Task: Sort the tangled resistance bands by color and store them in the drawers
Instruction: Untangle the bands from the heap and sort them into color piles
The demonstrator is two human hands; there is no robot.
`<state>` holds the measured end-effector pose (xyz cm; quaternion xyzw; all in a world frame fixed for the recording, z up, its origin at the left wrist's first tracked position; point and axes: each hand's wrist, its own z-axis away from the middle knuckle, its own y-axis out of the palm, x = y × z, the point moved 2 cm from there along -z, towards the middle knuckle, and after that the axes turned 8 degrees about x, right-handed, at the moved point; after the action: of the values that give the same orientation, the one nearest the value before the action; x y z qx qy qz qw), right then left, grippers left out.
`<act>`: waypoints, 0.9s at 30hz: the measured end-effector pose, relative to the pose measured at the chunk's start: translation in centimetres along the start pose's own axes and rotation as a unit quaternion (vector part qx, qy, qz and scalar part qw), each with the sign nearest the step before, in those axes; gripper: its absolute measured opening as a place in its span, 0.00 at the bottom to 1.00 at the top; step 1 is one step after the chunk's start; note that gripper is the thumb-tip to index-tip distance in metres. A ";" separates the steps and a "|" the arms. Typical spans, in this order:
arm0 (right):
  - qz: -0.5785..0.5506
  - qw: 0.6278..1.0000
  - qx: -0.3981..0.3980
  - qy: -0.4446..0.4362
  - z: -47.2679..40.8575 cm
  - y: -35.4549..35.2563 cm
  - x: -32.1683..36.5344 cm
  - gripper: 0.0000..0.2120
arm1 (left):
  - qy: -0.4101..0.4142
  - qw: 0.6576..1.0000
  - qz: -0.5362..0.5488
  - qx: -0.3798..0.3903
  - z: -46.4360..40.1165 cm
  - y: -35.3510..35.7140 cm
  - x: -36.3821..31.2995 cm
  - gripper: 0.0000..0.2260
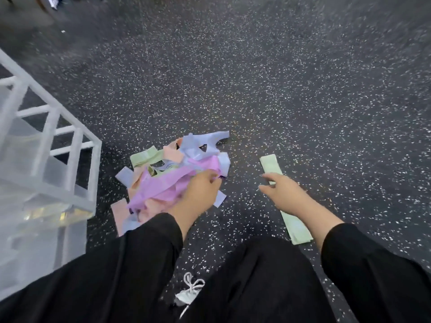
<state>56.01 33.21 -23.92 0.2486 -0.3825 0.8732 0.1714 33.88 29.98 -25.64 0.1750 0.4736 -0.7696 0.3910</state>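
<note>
Two hands: left [200, 192] grips purple band [161, 185] in tangle; right [284, 191] relaxed over green band [270, 164].

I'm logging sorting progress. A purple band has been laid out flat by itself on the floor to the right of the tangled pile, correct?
Not quite: the band lying apart to the right of the tangled pile is light green, not purple. The head view shows it flat on the floor.

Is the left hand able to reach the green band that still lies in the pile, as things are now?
Probably yes. The left hand already rests on the pile's near side, and the green band sticks out at the far left edge, its end uncovered. Other bands overlap its inner part, so it may snag.
</note>
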 end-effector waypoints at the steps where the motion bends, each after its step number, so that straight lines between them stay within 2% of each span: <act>1: 0.009 1.000 0.015 -0.021 -0.5 0.2 1.8 0.22 | -0.002 1.000 -0.024 -0.010 1.1 -0.3 1.9 0.11; 4: 0.067 0.993 0.045 -0.081 -1.7 1.8 7.3 0.19 | -0.003 0.996 -0.083 -0.027 4.4 -1.6 6.9 0.11; 8: 0.123 0.978 0.106 -0.130 -2.5 6.4 13.3 0.22 | -0.017 0.986 -0.160 -0.031 7.4 -3.5 12.3 0.13; 13: 0.223 0.950 0.160 -0.153 -4.1 13.8 15.3 0.17 | -0.015 0.981 -0.190 -0.033 9.8 -4.9 17.5 0.13; 17: 0.242 0.936 0.187 -0.177 -4.6 17.5 15.8 0.25 | -0.012 0.979 -0.195 -0.061 10.5 -5.4 20.8 0.15; 21: 0.237 0.942 0.154 -0.181 -5.4 17.5 16.2 0.25 | -0.022 0.982 -0.168 -0.088 10.9 -5.1 23.6 0.18; 24: 0.231 0.946 0.093 -0.208 -6.0 17.4 16.5 0.23 | -0.025 0.986 -0.129 -0.107 10.1 -4.9 23.8 0.21; 27: 0.275 0.932 0.030 -0.235 -6.7 18.2 16.7 0.22 | -0.016 0.986 -0.099 -0.131 9.1 -4.8 23.4 0.23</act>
<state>31.41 28.28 -29.01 0.3369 -0.4388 0.8139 -0.1776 16.27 13.11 -33.31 0.0622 0.5789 -0.7386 0.3400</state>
